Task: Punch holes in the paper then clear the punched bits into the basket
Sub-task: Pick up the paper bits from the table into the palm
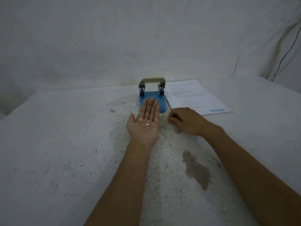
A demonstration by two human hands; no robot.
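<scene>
My left hand [145, 121] lies flat and palm up just in front of the blue hole punch [152, 97], with several small white punched bits [145, 124] resting on the palm. My right hand [184, 119] is curled, fingertips pinched together on the table beside the punch; whether a bit is between them is too small to tell. The printed paper [195, 97] lies flat to the right of the punch, holes along its left edge. No basket is in view.
The table [65, 144] is covered in white speckled cloth, with a dark stain [197, 170] at the near right. A white cloth backdrop hangs behind. A black cable [286, 54] runs down the far right.
</scene>
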